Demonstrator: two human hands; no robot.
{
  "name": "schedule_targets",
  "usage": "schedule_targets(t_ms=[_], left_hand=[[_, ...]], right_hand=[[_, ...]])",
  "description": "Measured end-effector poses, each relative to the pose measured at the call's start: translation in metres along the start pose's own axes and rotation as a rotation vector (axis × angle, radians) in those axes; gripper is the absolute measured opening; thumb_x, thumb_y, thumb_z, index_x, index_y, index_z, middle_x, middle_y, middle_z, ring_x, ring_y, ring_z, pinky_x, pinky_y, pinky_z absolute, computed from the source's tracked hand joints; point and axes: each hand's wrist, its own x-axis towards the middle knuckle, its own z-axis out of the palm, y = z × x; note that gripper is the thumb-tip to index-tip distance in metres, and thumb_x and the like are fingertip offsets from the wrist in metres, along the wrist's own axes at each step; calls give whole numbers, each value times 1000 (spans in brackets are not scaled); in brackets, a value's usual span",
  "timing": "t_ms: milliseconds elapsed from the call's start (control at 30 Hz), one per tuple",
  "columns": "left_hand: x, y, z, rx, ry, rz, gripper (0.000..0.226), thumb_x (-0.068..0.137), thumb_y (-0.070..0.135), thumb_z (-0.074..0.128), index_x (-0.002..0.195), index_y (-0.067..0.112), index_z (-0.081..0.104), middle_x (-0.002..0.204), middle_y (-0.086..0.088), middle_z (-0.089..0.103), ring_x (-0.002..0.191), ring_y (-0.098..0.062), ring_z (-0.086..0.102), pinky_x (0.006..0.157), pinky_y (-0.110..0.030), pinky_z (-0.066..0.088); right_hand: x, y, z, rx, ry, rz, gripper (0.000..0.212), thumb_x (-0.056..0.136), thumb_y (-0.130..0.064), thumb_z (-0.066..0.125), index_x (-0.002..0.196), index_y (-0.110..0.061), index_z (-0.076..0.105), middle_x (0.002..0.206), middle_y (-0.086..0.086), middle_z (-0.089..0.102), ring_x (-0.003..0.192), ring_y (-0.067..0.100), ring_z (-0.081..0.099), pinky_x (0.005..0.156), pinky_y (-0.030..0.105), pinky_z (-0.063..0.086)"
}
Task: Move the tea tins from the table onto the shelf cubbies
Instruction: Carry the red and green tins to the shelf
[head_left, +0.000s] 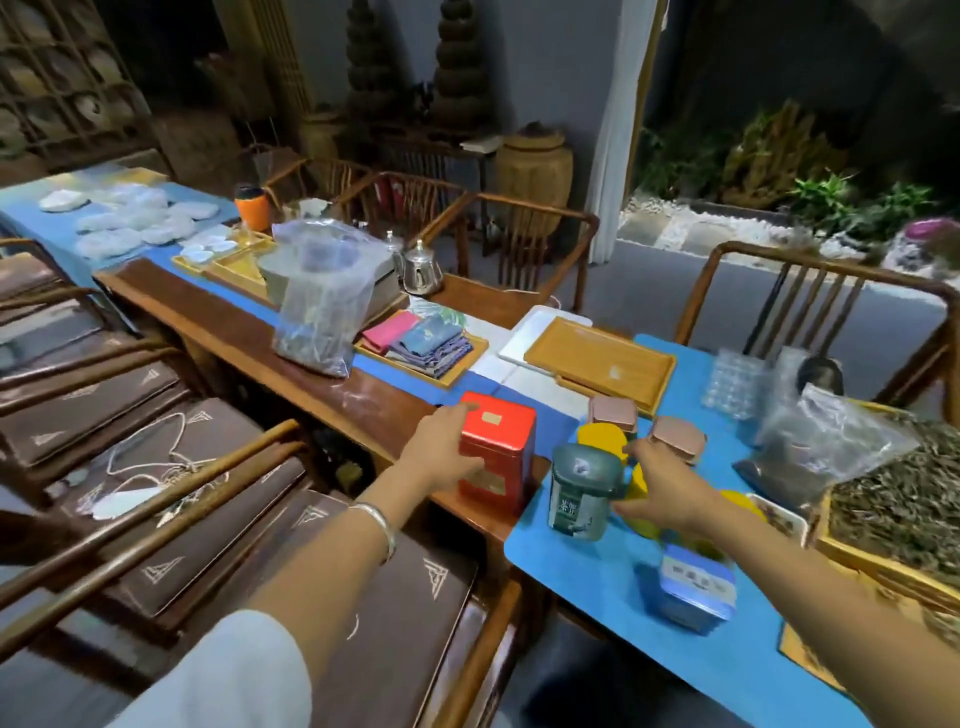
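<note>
Left hand (441, 457) grips the red tin (497, 457), fingers over its top edge, thumb on the near face. The tin stands upright at the near edge of the wooden worktop (311, 358), just beside the blue mat (587, 577).

Right hand (660, 493) reaches in among the green tin (584, 488), yellow tins (605, 441) and pink tins (675, 439); fingers curled, but what they hold I cannot tell. Blue tin (693, 587) sits nearer, alone.

Shelf cubbies not clearly in view.

Risks: the tins are packed close, so lifting one may tip the green tin. A one-handed side grip on the tall red tin may slip.
</note>
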Motion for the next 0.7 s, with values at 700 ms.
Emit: schedule_targets(t_ms=[700], left_hand=[[118, -115, 86, -590, -353, -256, 110, 47, 4, 91, 140, 16, 33, 107, 7, 65, 89, 5, 64, 74, -18, 52]], right_hand=[[81, 52, 71, 369, 86, -146, 82, 62, -54, 74, 131, -49, 28, 124, -32, 38, 110, -2, 44, 88, 16, 39]])
